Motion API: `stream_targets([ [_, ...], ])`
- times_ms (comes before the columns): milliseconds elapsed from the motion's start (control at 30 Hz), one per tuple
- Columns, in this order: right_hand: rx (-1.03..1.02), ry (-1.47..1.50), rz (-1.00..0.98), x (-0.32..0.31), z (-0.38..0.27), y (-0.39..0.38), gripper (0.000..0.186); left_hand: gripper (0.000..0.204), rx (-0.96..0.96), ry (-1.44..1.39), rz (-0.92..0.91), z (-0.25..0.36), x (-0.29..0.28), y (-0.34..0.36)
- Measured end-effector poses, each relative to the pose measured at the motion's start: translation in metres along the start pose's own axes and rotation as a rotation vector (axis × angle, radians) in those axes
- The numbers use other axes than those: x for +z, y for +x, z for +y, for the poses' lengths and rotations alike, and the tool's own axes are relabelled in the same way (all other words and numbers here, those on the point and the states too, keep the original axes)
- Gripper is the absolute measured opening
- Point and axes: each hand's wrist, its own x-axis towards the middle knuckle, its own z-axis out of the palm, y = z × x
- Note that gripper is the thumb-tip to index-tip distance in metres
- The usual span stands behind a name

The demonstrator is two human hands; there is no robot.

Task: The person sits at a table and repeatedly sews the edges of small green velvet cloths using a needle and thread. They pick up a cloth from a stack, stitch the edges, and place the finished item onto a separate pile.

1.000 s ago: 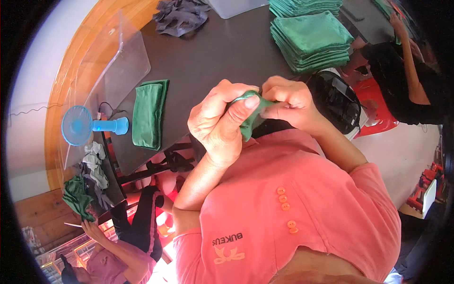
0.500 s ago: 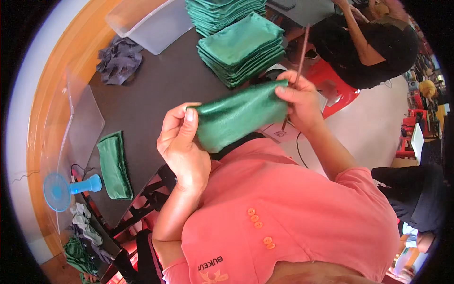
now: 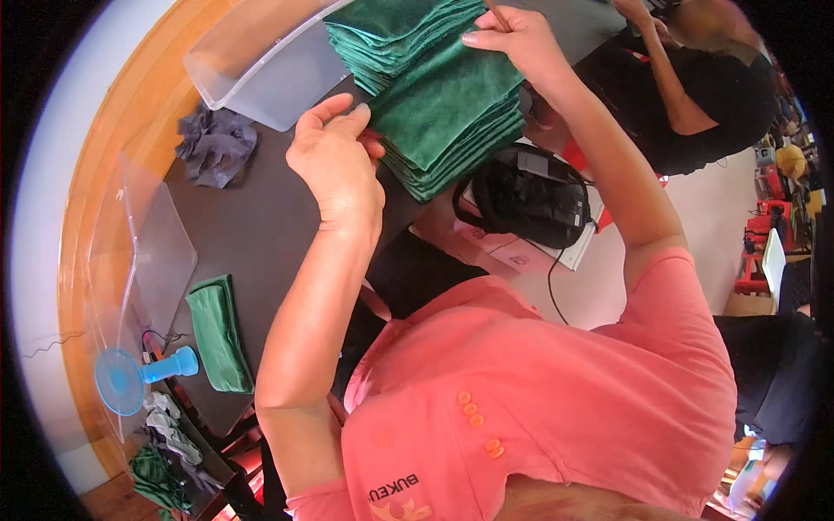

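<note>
Many green cloths already lie stacked by the near edge of the tabletop. In your right hand, fingers clamp a thin brown stick above the pile; your left hand has its fingers at its side (gripping or not, I cannot tell). One folded green bundle lies unstacked toward the left corner.

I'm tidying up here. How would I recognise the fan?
Find the dark flat table. Toward its left edge lies a folded green cloth; just left of that is the blue plastic fan. Unlike the cloth, its head is a blue disc.
</note>
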Motion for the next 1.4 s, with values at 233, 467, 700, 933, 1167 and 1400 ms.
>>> stream_targets([
  [233, -0.026, 0.120, -0.089, 0.009, 0.024, 0.006, 0.014, 0.017, 0.088, 0.057, 0.004, -0.013, -0.002, 0.014],
  [467, -0.184, -0.058, -0.230, -0.005, 0.031, 0.002, 0.017, 0.017, 0.684, 0.638, -0.024, -0.011, -0.010, 0.017],
  [700, -0.280, -0.324, -0.400, -0.003, 0.044, -0.003, 0.022, 0.016, 0.984, 1.058, -0.369, -0.027, -0.019, 0.005],
  [933, -0.363, -0.647, -0.157, -0.017, 0.030, -0.006, 0.034, 0.021, 0.988, 0.740, -0.220, -0.008, -0.076, -0.026],
  [1167, 0.399, 0.664, -0.612, 0.040, -0.064, -0.117, 0.034, 0.013, 0.405, 1.132, 0.443, 0.018, -0.266, -0.087],
  [1400, 0.744, 0.795, -1.099, 0.160, -0.116, -0.178, 0.024, 0.010, 0.257, 1.040, 0.347, 0.012, -0.311, -0.076],
])
